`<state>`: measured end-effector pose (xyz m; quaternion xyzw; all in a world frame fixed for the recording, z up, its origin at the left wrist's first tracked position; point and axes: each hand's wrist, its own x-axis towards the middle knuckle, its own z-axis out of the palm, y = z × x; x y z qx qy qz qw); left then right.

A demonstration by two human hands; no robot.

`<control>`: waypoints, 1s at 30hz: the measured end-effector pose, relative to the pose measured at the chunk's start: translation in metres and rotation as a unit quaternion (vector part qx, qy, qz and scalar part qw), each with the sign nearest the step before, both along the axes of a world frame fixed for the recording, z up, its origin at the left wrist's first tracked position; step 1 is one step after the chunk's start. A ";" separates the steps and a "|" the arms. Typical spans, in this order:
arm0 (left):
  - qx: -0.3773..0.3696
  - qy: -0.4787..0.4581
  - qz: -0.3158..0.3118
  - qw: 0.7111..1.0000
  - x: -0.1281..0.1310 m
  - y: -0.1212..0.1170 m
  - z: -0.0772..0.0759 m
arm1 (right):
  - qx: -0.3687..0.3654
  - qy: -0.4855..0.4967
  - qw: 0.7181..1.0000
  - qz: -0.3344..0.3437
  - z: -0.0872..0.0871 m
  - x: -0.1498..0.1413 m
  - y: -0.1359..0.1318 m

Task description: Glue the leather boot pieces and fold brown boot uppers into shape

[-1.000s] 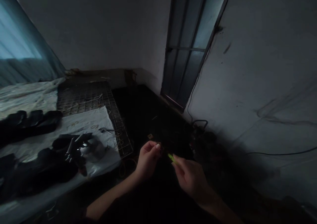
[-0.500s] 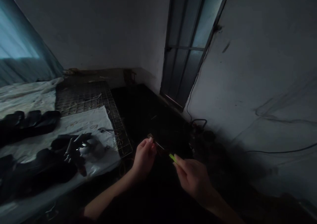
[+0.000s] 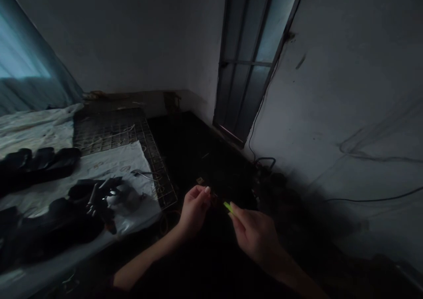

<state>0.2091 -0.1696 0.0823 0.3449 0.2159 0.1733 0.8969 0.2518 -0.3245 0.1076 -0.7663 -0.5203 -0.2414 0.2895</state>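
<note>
My left hand (image 3: 195,206) is closed in a pinch, thumb against forefinger. What lies between its fingertips is too dark and small to name. Just beyond them shows a small square brownish piece (image 3: 200,180); whether the fingers touch it I cannot tell. My right hand (image 3: 254,233) is wrapped round what looks like a screwdriver with a bright green handle (image 3: 228,207). Its thin shaft points at the left fingertips and is almost lost in the dark.
At left, a wire-mesh surface (image 3: 105,131) carries white sheeting (image 3: 132,158), dark moulded objects (image 3: 66,215), and pliers-like tools (image 3: 99,195). A barred door (image 3: 247,65) stands ahead. A black cable (image 3: 373,201) runs along the right wall; dark clutter (image 3: 269,175) lies below.
My left fingertips have shifted slightly right, and the brownish piece now shows apart above them. The green handle has moved slightly left and up, and its shaft shows less.
</note>
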 end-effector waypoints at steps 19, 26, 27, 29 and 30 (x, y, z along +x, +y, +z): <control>-0.010 -0.018 0.029 0.999 0.002 -0.001 0.006 | 0.028 0.135 0.990 0.012 -0.014 -0.004 0.006; -0.001 -0.025 0.003 1.000 -0.001 -0.005 0.004 | 0.022 0.131 0.991 0.012 -0.013 -0.005 0.007; 0.003 -0.027 -0.004 1.000 -0.001 -0.006 0.003 | 0.021 0.131 0.991 0.017 -0.012 -0.004 0.007; 0.009 -0.026 -0.010 1.000 -0.002 -0.007 0.002 | 0.021 0.128 0.991 0.026 -0.013 -0.004 0.008; 0.007 -0.025 -0.011 1.000 -0.002 -0.007 0.002 | 0.025 0.128 0.991 0.028 -0.013 -0.004 0.008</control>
